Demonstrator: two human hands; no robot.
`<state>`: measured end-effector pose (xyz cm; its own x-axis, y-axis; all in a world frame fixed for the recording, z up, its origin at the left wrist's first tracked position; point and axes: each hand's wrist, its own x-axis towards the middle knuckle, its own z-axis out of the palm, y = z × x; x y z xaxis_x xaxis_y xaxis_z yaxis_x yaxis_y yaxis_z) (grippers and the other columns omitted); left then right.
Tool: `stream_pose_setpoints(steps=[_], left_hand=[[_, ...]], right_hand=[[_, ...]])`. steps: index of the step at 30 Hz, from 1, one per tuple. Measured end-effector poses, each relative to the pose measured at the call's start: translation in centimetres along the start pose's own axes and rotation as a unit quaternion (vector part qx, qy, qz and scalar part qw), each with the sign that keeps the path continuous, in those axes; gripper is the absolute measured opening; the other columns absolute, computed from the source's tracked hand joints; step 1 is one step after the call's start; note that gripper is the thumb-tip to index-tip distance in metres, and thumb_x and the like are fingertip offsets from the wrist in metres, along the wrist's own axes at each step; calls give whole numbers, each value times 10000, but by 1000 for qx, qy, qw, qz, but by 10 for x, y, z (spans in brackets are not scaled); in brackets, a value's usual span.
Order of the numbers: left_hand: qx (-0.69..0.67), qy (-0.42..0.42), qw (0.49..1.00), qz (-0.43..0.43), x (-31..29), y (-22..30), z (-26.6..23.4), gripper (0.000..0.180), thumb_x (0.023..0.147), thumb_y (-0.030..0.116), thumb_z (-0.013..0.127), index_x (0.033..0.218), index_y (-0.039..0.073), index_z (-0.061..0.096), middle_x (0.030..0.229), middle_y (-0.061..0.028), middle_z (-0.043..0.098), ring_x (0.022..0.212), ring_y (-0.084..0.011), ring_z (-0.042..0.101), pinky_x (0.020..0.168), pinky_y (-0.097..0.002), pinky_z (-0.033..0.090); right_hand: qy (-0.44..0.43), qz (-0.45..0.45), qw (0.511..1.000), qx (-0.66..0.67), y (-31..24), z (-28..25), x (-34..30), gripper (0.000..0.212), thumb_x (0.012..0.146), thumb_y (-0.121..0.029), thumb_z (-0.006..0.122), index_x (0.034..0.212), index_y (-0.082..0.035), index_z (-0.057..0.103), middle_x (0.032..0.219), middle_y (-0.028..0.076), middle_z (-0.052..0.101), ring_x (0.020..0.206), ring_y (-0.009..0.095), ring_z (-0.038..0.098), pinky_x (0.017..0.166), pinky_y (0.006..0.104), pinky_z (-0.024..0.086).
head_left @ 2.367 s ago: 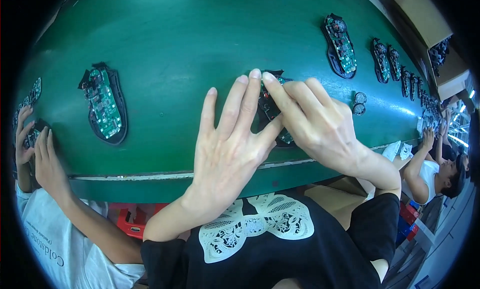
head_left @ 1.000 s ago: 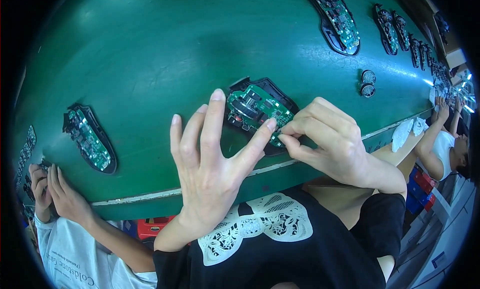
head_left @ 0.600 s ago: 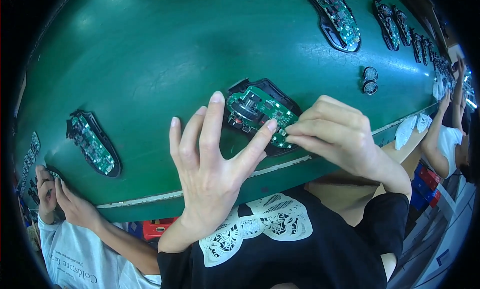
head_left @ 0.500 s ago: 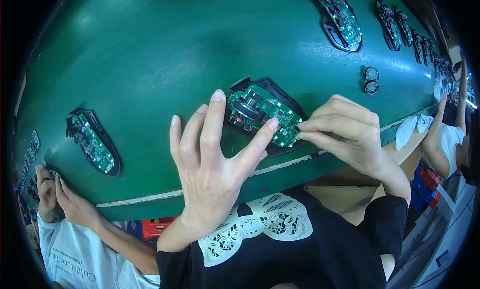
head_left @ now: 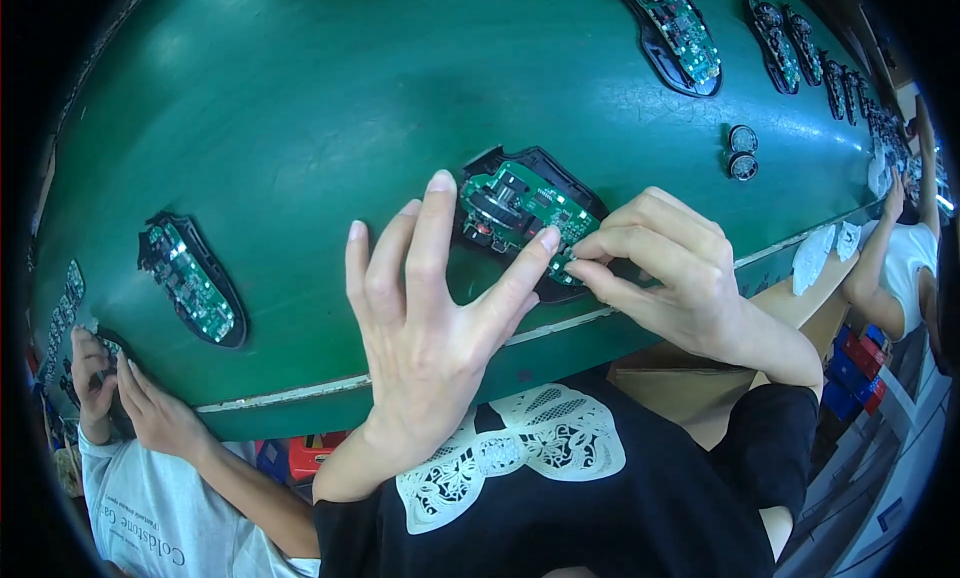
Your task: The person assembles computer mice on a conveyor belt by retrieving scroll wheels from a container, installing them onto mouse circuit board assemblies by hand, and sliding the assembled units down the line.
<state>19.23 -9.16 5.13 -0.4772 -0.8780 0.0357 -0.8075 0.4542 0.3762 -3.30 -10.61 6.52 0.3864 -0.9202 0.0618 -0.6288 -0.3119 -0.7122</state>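
Note:
In front of me at the table's near edge lies a half-built computer mouse: a green circuit board [head_left: 560, 210] with a black scroll wheel, set in a black shell [head_left: 553, 171]. My left hand [head_left: 430, 313] is open, its fingers spread over the left side of the mouse. Its thumb tip presses on the board's near part. At the board's lower right end, my right hand [head_left: 680, 263] is closed in a pinch, thumb and forefinger tips against the board. Whatever sits between those fingertips is too small and hidden to name.
Another open mouse [head_left: 192, 280] lies to the left, one [head_left: 675, 36] at the far right, and several more beyond it. Two round wheels [head_left: 741, 153] rest on the green table [head_left: 330, 108]. A co-worker's hands [head_left: 150, 403] work at far left; another person [head_left: 890, 268] sits at far right.
My right hand's pinch has shifted a little left along the board's end. My left hand keeps its thumb on the board. The view has shifted slightly.

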Motion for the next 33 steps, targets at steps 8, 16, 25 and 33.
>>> stream_pose_setpoints(steps=[8,16,25,33], left_hand=[[25,18,999,14,5,6,4,565,735,292,824,1264,429,682,1480,-160,448,1244,-307,494,1054,-571,408],[-19,-2,1000,4,13,8,-5,621,698,239,860,1279,388,698,1516,-154,396,1317,-326,444,1111,-567,354],[5,-27,999,33,32,10,-22,510,724,255,844,1207,348,709,1400,-151,485,1308,-381,447,1122,-617,318],[88,31,990,104,124,-28,-30,435,864,224,746,1277,324,653,1449,-185,482,1343,-421,427,1140,-598,314]], right_hand=[[-2,9,1000,4,2,-8,2,132,722,2,805,806,-9,705,801,74,658,707,233,643,583,339,531],[-16,-20,1000,-16,3,-18,1,152,745,-27,793,873,-11,712,809,69,643,749,223,651,580,339,542],[61,-89,983,-146,6,-71,5,281,788,-77,800,1062,-71,736,949,61,688,806,212,686,574,310,550],[79,213,924,-308,54,-107,-47,632,867,-398,776,1429,-220,549,1196,137,580,836,315,665,695,401,563]])
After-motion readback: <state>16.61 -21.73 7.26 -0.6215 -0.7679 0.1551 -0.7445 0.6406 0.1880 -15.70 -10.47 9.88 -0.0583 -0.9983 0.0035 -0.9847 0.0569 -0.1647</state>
